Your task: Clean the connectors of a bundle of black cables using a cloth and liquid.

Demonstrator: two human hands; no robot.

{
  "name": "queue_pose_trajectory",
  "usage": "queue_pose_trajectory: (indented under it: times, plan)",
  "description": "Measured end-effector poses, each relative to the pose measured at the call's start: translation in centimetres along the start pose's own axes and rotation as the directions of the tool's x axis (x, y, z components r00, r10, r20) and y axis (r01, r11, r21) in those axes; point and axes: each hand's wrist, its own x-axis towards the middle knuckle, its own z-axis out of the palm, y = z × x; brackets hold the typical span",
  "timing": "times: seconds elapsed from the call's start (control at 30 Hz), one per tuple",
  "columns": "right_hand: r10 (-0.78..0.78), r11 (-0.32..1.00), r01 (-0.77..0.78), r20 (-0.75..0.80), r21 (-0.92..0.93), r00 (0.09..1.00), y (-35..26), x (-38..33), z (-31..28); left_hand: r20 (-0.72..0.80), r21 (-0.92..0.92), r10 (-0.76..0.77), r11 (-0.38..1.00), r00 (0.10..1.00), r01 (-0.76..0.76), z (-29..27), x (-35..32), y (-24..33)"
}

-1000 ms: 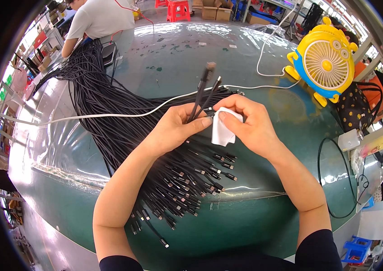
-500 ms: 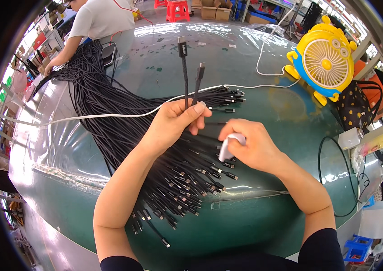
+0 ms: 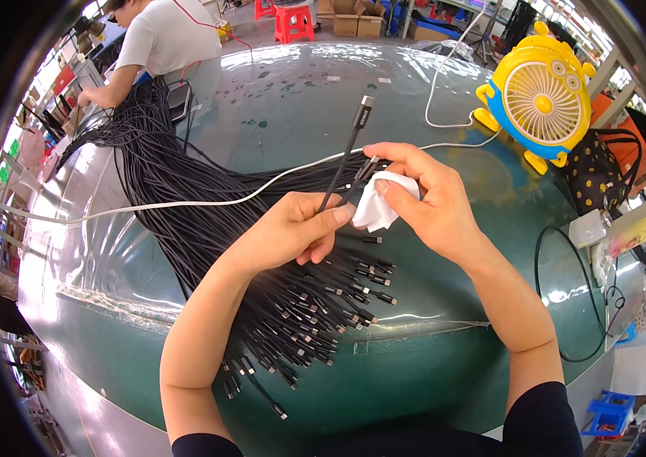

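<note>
Your left hand [image 3: 292, 228] pinches black cables [image 3: 343, 161], probably light and bendy, best gripped below their stiffer plugs [image 3: 364, 113]; your right hand [image 3: 436, 196] clamps soft-looking white cloth [image 3: 384, 207].

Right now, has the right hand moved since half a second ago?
Yes: the right hand moved up the picture, judged against the white cord, which it now overlaps in view; before, it was below.
</note>
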Motion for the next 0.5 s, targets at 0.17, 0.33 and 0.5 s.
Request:
queue_pose_trajectory:
  times: [0.17,0.33,0.5]
  plan:
    - [-0.047,0.995,0.051,0.050,-0.082,0.998,-0.3,-0.1,-0.4,0.154,0.070,-0.024,0.997,0.988,0.014,-0.1,-0.1,0.9]
    - [0.024,0.999,-0.021,0.143,-0.025,0.989,-1.0,-0.7,-0.1,-0.064,-0.100,0.021,0.995,0.998,-0.028,0.0,-0.1,0.3]
    - [-0.196,0.948,0.213,0.093,-0.234,0.976,0.3,-0.9,0.7,-0.009,-0.178,-0.010,0.984,1.000,0.008,0.0,-0.1,0.1]
